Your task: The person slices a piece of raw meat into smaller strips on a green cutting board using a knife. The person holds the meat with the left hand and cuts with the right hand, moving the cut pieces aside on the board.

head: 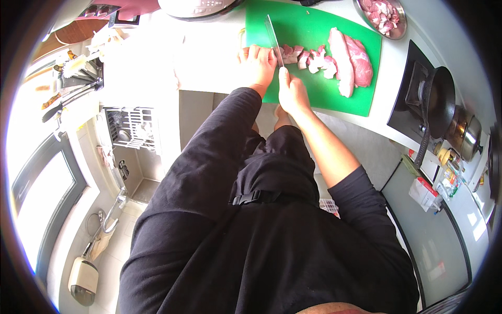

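Observation:
My right hand (pixel 292 90) is closed round the handle of a kitchen knife (pixel 274 41), its wide blade standing on edge over a green cutting board (pixel 313 19). Just left of the blade, my left hand (pixel 257 64) lies with curled fingers at the board's left part; whether meat is under it is hidden. Right of the blade, several cut chunks of raw meat (pixel 315 61) lie in a row. Two larger raw pieces, a long pale strip (pixel 342 62) and a thicker red slab (pixel 359 61), rest side by side near the board's right end.
A metal bowl (pixel 401 27) of meat chunks stands beyond the board's right corner. A rice cooker (pixel 200 10) is at the back. To the right are a black wok (pixel 443 102) and a steel pot (pixel 464 133); at left, a knife block (pixel 92 72) and a sink with a rack (pixel 131 127).

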`<control>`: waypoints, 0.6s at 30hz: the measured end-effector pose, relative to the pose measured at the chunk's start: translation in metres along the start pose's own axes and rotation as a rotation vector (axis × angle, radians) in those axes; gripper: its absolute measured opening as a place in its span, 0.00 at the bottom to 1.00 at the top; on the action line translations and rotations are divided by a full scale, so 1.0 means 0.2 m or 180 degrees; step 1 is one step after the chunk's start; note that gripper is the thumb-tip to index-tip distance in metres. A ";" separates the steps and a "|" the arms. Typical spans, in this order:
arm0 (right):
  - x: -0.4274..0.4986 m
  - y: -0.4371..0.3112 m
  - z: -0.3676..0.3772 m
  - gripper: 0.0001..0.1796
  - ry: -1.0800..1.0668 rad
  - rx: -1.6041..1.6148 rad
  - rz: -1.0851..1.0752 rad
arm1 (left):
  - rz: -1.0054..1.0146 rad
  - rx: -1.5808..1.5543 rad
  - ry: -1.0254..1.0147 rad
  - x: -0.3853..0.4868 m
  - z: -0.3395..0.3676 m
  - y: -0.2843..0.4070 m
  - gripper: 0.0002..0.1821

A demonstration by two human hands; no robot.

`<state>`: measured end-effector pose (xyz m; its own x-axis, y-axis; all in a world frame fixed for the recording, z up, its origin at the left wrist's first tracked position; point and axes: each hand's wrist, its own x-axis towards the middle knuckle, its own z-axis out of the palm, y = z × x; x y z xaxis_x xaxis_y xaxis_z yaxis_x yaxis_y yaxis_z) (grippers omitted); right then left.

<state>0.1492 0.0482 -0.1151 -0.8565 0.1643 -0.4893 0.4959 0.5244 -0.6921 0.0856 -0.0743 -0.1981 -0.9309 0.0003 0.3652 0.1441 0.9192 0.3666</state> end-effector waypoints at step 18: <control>0.15 0.11 0.03 0.39 0.0134 0.0713 0.0284 | 0.0235 -0.1368 -0.0241 0.02 -0.08 -0.10 0.11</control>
<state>0.1366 0.0598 -0.1484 -0.8108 0.2389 -0.5343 0.5851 0.3088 -0.7498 0.0847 -0.0985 -0.1897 -0.9325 0.1034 0.3460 0.3228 0.6682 0.6703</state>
